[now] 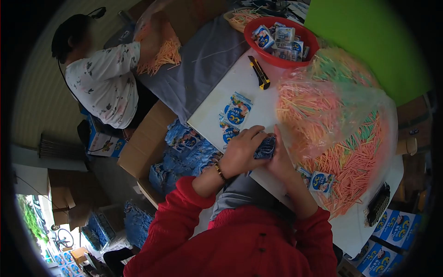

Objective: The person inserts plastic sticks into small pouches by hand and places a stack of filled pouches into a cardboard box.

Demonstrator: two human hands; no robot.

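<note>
At the front edge of the white table (214,104), my left hand (242,150) curls around a small dark blue printed packet (266,147). My right hand (279,161) closes on the packet's other side. Fingers hide much of it. Just beyond my hands, blue and white printed packets (237,110) lie flat on the table. To the right of my right hand spreads a big clear plastic bag (339,101) with many thin pink, orange and green sticks (344,171). More small packets (321,182) rest against those sticks near my right forearm.
A red basin (307,34) of filled packets stands at the back, near a yellow and black box cutter (259,73). Left of the table, an open cardboard box (147,138) holds many blue packets. Another person (104,76) reaches into sticks across a grey cloth (203,60).
</note>
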